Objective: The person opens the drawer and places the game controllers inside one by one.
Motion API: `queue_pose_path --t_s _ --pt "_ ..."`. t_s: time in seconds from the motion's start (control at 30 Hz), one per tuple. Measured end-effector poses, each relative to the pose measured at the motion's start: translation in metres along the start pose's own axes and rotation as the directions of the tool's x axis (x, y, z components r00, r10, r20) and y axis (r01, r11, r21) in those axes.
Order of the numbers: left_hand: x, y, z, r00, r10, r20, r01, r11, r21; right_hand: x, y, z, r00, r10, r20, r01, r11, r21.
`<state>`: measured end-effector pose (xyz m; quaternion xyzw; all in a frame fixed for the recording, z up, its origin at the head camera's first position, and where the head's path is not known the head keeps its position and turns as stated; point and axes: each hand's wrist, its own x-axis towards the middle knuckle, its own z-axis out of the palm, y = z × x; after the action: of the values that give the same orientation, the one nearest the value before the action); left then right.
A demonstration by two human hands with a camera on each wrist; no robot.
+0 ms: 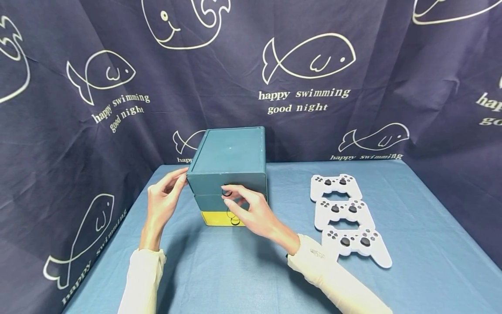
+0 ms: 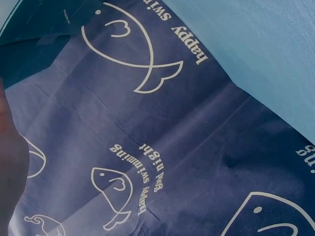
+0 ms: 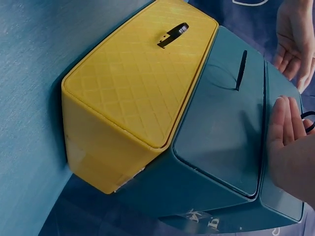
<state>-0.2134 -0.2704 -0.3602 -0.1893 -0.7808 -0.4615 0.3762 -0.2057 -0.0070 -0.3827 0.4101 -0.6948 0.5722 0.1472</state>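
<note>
A drawer box (image 1: 230,152) is standing at the far part of the table, a little left of the middle. It is showing three levels: a yellow drawer (image 3: 133,78) at the bottom, a teal middle drawer (image 3: 216,123) above it, and a teal top drawer (image 1: 205,182) under the lid. The top ring (image 3: 307,113), the middle ring (image 3: 241,71) and the bottom ring (image 3: 179,30), all black, are serving as pulls on the fronts.

The right hand (image 1: 252,209) is reaching in from the near right, its thumb and forefinger bent close together and pinching the top ring. The left hand (image 1: 164,198) is resting against the upper left edge of the box, fingers loosely bent, the thumb lying by the near corner; it is touching the box without wrapping round it. Pale sleeves (image 1: 143,279) are covering both forearms.

To the right, well apart from the box, three white game controllers are lying in a row running from far to near: a far one (image 1: 316,190), a middle one (image 1: 321,216) and a near one (image 1: 378,252), the last partly hidden by the right sleeve. A blue cloth (image 1: 231,283) is covering the table, and a dark blue curtain (image 1: 231,87) with pale fish drawings and lettering is hanging behind and along both sides.
</note>
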Motion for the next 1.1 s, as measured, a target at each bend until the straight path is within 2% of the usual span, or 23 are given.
queue_pose_path --t_s 0.37,0.7,1.1 --pt "-0.0016 -0.0012 0.0027 1.0 0.007 -0.014 -0.006 0.999 0.032 0.0054 -0.0002 0.0045 1.0 0.021 0.004 -0.021 1.0 0.018" --pt "-0.0008 -0.0006 0.0003 1.0 0.003 -0.011 -0.003 1.0 0.009 0.0052 0.0024 0.0058 1.0 0.023 0.004 -0.023 0.996 0.082" --pt "0.0002 0.0022 -0.0014 1.0 -0.002 0.003 0.002 1.0 0.018 0.0026 0.0006 0.0044 0.995 0.102 0.014 -0.103 0.982 0.161"
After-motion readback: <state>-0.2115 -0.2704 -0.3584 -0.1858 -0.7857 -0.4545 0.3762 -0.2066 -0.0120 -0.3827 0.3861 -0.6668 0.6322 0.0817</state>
